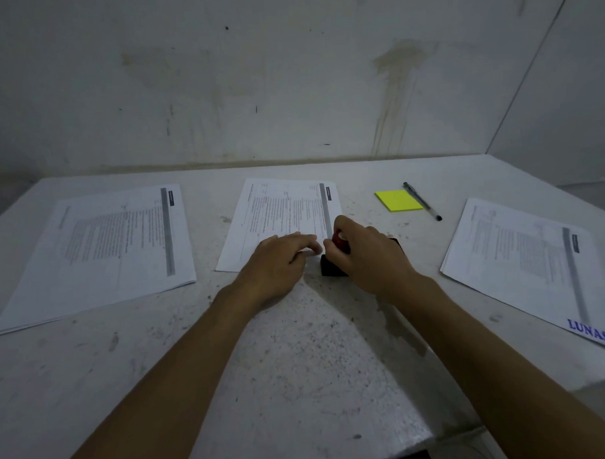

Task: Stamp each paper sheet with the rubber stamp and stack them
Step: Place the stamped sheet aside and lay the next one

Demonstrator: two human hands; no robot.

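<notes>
Left hand [282,255] lies flat, fingers together, pinning the middle sheet [281,218] so it won't slide; right hand [365,255] curls round the stamp [332,266] at its near-right corner (likely pressing)

Yellow sticky pad [398,200] beside, perhaps touching, pen [422,201]

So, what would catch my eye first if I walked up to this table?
Probably the two hands at the middle sheet: the right hand grips a red-topped rubber stamp at its near right corner, while the left hand rests flat on the paper. Then the blue LUNAS mark on the right stack, and the yellow sticky notes farther back.
</notes>
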